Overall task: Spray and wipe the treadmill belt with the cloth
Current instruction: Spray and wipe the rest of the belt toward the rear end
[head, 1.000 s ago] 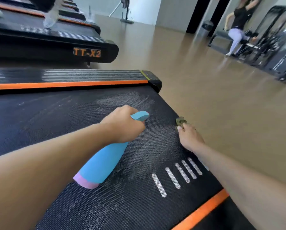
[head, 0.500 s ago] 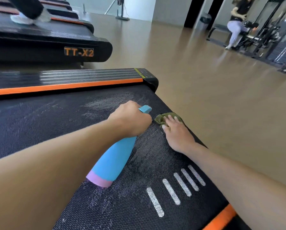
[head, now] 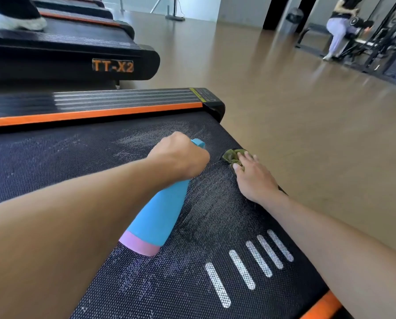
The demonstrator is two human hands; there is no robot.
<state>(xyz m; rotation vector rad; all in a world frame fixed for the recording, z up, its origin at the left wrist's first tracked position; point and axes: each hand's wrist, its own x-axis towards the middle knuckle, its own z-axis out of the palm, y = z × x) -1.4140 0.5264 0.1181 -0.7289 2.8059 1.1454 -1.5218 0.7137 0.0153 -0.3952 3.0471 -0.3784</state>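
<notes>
The black textured treadmill belt [head: 65, 162] fills the lower left, with whitish smears on it. My left hand [head: 180, 155] grips the neck of a blue spray bottle [head: 157, 217] with a pink base, its nozzle pointing away over the belt. My right hand [head: 253, 178] presses a small olive-green cloth [head: 232, 155] flat on the belt's rear right edge, fingers spread on top of it.
An orange-trimmed side rail [head: 93, 112] borders the belt's far side. Another treadmill [head: 114, 65] marked TT-X2 stands beyond, with someone's shoe [head: 13, 21] on it. Bare wooden floor [head: 295, 123] lies to the right. A person [head: 339, 26] exercises at gym machines far right.
My right hand has slid the cloth along the belt's rear edge towards the bottle and back a little. My left hand holds the bottle in nearly the same spot. The whitish patch beside the bottle looks fainter.
</notes>
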